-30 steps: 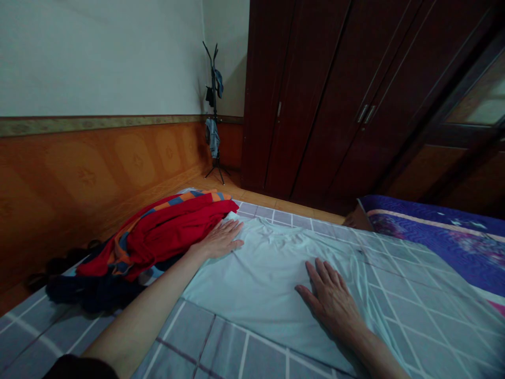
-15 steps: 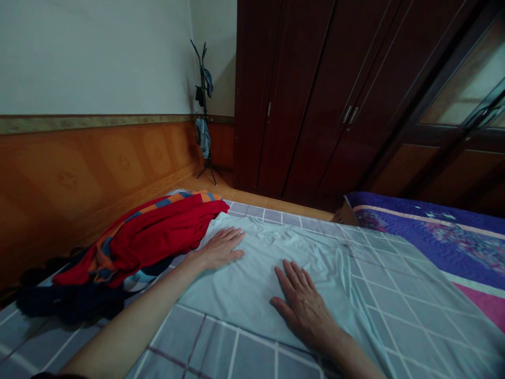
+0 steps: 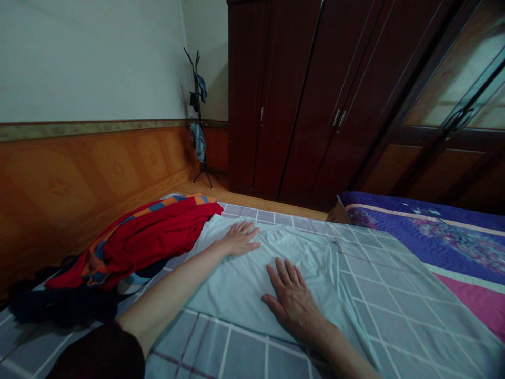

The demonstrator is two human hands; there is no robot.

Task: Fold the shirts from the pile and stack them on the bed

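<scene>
Pale blue knit T-shirt [image 3: 252, 284] | spread flat, creases at neckline | left hand [image 3: 240, 239], right hand [image 3: 292, 300]: open, palms down on it, not grasping | red garment pile [image 3: 158, 237] beside it

Both hands [image 3: 268, 287] flatten a pale T-shirt [image 3: 252, 284] on the checked bedsheet [image 3: 244, 358].

No words, labels, brands, numbers or signs can be read anywhere in this view.
</scene>
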